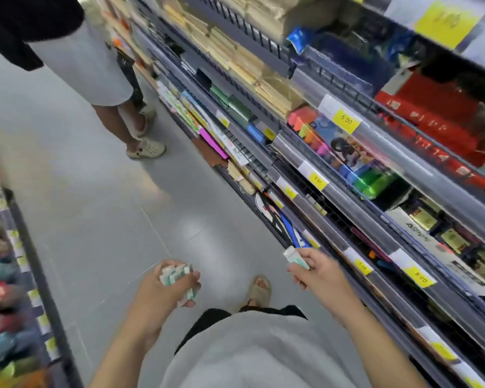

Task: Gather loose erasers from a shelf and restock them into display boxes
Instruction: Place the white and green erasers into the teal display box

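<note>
My left hand (163, 292) grips a bundle of several small white-and-green erasers (177, 275) over the aisle floor. My right hand (317, 271) pinches one or two more white-and-green erasers (296, 257) close to the front edge of the shelving on the right. Both hands hover in front of my body, apart from each other. No display box for erasers is recognisable in this blurred view.
Tiered stationery shelves (333, 175) with yellow price tags run along the right. Another shelf (17, 275) with colourful goods lines the left. A person in sandals (140, 130) stands ahead in the grey-floored aisle. My own sandalled foot (259, 289) shows below.
</note>
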A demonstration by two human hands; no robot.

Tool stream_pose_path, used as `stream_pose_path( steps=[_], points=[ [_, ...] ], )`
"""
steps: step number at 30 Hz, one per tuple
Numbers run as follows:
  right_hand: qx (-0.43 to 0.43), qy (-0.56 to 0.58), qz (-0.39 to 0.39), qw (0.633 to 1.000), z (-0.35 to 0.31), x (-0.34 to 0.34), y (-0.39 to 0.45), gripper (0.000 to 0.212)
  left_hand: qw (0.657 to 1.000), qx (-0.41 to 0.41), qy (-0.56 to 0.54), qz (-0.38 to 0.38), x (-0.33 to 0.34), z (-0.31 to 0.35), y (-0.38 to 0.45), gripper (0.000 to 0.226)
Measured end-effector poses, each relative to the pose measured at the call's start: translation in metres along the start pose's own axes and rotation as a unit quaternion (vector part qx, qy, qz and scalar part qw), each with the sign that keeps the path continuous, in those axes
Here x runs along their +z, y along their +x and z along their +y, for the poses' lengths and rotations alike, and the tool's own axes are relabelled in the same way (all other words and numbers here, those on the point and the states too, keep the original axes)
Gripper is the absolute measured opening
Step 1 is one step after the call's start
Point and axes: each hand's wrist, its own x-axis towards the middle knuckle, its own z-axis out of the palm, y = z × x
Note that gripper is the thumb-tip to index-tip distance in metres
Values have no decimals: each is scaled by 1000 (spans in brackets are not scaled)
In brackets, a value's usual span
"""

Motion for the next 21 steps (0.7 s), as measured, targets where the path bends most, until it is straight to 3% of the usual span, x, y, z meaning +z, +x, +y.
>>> stream_pose_path(
  steps=[5,11,15,21],
  points=[
    [-61,-22,-18,998,-66,0,62,23,1000,7,-6,20,4,37,37,32],
    [-125,2,-1,992,-132,-7,87,23,998,48,1,-28,27,108,84,32],
    [-138,21,54,989,-171,-14,88,24,990,94,13,-104,49,178,118,43],
    [-182,7,196,964,-233,-30,67,26,945,194,25,-261,95,294,146,24]
  ],
)
